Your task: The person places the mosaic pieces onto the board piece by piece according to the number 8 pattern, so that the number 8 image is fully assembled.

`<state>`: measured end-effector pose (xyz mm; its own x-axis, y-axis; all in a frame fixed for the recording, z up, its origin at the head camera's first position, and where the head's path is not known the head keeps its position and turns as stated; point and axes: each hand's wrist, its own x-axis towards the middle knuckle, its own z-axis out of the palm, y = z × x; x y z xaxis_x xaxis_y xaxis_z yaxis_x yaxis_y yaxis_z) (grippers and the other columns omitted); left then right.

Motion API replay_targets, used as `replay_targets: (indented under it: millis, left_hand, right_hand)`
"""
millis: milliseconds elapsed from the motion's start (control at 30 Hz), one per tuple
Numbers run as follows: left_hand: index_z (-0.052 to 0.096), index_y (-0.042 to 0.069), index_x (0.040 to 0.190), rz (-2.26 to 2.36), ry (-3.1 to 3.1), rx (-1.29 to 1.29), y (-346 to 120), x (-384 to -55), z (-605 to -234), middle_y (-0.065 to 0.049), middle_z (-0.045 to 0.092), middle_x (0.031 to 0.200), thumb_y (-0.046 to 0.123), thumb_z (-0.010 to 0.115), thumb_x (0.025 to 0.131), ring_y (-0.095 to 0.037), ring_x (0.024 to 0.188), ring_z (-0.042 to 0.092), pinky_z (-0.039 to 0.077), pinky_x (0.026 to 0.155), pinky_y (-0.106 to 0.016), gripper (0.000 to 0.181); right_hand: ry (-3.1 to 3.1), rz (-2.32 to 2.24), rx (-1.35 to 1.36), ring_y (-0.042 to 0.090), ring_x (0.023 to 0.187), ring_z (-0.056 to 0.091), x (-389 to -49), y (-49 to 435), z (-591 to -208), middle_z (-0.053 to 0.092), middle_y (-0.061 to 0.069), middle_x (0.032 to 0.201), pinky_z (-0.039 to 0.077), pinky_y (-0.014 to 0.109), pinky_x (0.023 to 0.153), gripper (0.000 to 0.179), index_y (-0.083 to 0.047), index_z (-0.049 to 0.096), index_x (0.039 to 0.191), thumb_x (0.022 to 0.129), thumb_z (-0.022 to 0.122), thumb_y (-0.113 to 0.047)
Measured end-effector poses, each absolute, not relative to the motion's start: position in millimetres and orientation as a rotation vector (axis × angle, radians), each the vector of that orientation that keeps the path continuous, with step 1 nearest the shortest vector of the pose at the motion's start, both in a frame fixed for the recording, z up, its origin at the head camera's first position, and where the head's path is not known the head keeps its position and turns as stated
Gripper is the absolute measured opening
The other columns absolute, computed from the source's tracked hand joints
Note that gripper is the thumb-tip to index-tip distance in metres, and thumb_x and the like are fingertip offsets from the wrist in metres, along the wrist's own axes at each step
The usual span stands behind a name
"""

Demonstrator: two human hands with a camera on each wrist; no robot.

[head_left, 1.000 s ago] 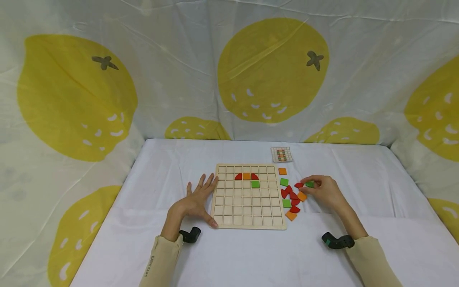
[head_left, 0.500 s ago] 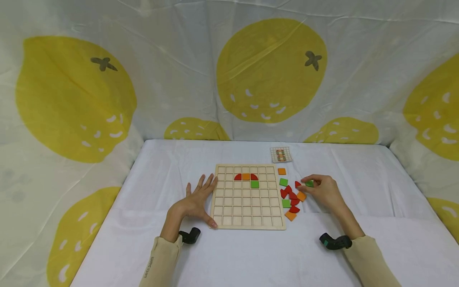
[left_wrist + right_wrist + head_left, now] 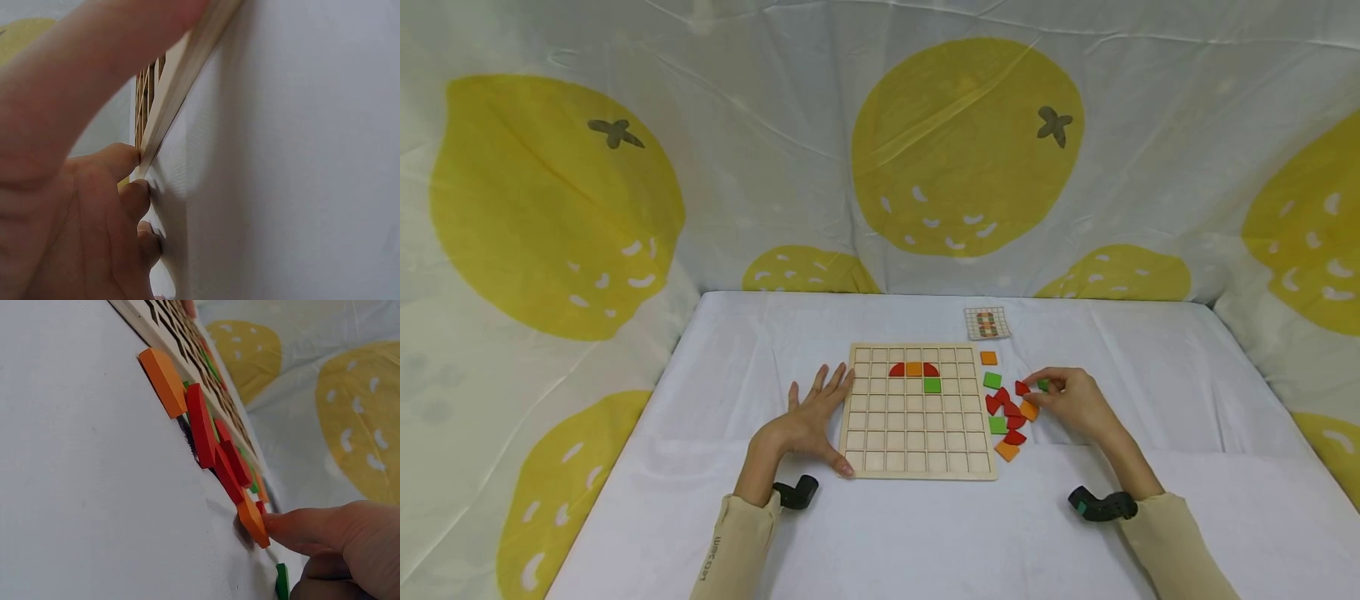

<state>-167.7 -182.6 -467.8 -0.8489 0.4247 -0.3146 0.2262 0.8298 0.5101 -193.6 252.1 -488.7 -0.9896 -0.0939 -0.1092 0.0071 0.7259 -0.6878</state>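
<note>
In the head view, my left hand (image 3: 805, 423) lies with spread fingers along the left side of a wooden grid board (image 3: 917, 433), its thumb at the near corner. On the board sit two red quarter-circle pieces (image 3: 897, 370), an orange square (image 3: 913, 369) and a green square (image 3: 932, 386). To the right of the board, my right hand (image 3: 1071, 402) pinches a red quarter-circle piece (image 3: 1022, 388) between thumb and index finger. A green piece (image 3: 1043, 385) shows partly behind those fingers. In the right wrist view, the thumb tip overlaps an orange square (image 3: 252, 519).
Several loose pieces lie between board and right hand, among them a green square (image 3: 997, 425), red pieces (image 3: 1015, 437) and an orange square (image 3: 1007, 450). A small pattern card (image 3: 987, 323) lies behind the board. White cloth (image 3: 917, 542) covers the table; a lemon-print curtain (image 3: 775, 167) encloses it.
My right fingertips have shifted slightly left, and the red quarter-circle piece at them has turned a little. The left hand stays at the board's edge.
</note>
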Motion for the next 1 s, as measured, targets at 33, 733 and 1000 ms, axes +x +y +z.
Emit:
replay_targets:
  millis: [33,733,1000]
  left_hand:
    - [0.004,0.011,0.168,0.648,2.59,0.486,-183,-168,-468,-0.012,-0.006,0.176,0.043,0.103,0.053,-0.04,0.161,-0.014,-0.01,0.119,-0.078,0.155]
    - [0.004,0.011,0.168,0.626,2.595,0.482,-183,-167,-468,-0.011,-0.005,0.176,0.044,0.103,0.053,-0.04,0.162,-0.013,-0.01,0.118,-0.079,0.155]
    - [0.004,0.011,0.168,0.628,2.591,0.489,-183,-168,-467,-0.012,-0.005,0.176,0.044,0.103,0.054,-0.04,0.161,-0.013,-0.01,0.118,-0.079,0.154]
  right_hand:
    - [2.784,-1.109,-0.074,0.019,0.068,0.042,-194,252,-488,0.041,0.002,0.067,0.03,0.024,0.052,0.032,-0.005,0.075,0.122,0.093,0.077,-0.017]
    - [2.749,-1.035,-0.152,0.018,0.069,0.044,-195,258,-487,0.045,0.002,0.071,0.031,0.024,0.054,0.038,-0.011,0.074,0.127,0.092,0.078,-0.024]
    - [2.77,-0.977,-0.124,0.018,0.07,0.043,-195,268,-485,0.044,0.001,0.071,0.029,0.027,0.055,0.041,-0.012,0.076,0.122,0.088,0.082,-0.035]
